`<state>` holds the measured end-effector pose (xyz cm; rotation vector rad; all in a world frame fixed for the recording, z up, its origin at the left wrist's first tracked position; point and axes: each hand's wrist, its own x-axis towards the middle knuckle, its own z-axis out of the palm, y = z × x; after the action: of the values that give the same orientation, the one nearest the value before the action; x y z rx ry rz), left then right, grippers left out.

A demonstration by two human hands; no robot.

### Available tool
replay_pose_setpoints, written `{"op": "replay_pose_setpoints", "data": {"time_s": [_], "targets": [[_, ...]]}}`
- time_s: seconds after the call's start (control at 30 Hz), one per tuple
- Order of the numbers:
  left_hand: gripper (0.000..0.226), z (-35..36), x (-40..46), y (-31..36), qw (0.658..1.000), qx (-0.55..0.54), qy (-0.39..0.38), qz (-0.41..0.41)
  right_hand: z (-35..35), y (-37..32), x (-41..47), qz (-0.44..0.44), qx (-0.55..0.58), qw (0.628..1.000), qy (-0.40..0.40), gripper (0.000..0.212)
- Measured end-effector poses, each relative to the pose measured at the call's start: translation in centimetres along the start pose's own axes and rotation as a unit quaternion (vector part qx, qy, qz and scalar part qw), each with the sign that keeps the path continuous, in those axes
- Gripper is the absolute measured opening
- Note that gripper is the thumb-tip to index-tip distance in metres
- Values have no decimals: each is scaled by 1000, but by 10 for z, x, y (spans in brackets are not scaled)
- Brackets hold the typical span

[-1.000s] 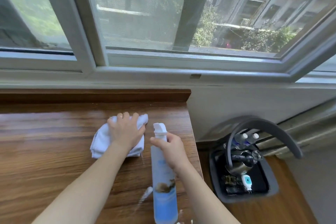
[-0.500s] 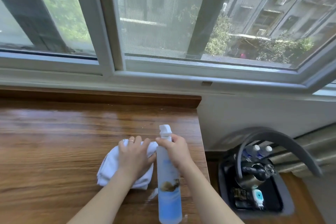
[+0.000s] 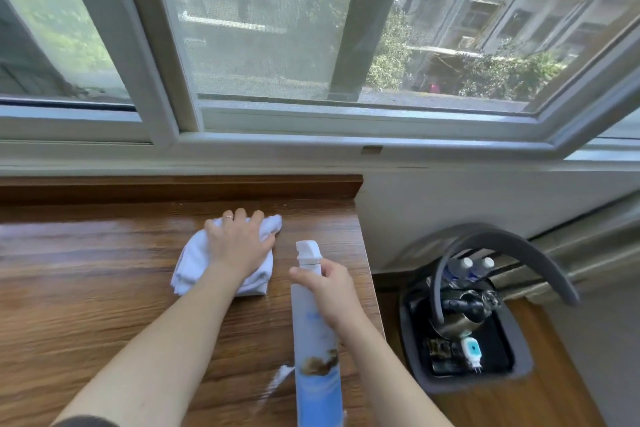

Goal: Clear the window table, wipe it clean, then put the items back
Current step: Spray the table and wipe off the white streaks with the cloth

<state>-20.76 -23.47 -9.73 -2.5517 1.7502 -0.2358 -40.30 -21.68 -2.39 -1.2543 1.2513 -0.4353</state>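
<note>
Fingers of the left hand (image 3: 239,246) press flat on the white cloth (image 3: 194,260); right hand (image 3: 329,288) grips the spray bottle (image 3: 317,350) upright.

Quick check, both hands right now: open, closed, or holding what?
Left hand: open, pressing flat on the white cloth on the table.
Right hand: closed around the spray bottle.

No text, brand or number can be read here. The spray bottle (image 3: 317,350) bears a printed label with a brown picture over a blue band, but any lettering on it is too blurred to make out. The small white and blue charger (image 3: 471,351) in the black basket (image 3: 519,362) shows no legible marking.
</note>
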Motion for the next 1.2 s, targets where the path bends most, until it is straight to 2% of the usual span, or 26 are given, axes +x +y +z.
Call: {"op": "replay_pose_setpoints", "data": {"time_s": [0.13,0.5,0.67,0.8,1.1,1.2], "targets": [[36,-6,-8,3,1000,-9,-7,-17,1,3,-7,-5,3,1000,-2,36],[26,3,-101,0,995,-41,89,10,5,5,-39,-7,-29,999,-13,28],[20,-3,-146,0,990,-72,123,8,12,6,-53,-11,-31,999,-26,37],[25,-5,-169,-3,991,-79,106,10,17,8,-57,-7,-19,999,-29,27],[28,0,-162,-6,993,-57,96,38,14,20,-50,5,-17,1000,-10,50],[29,0,-151,-5,994,-51,90,18,13,21,-45,7,-16,1000,-3,43]]}}
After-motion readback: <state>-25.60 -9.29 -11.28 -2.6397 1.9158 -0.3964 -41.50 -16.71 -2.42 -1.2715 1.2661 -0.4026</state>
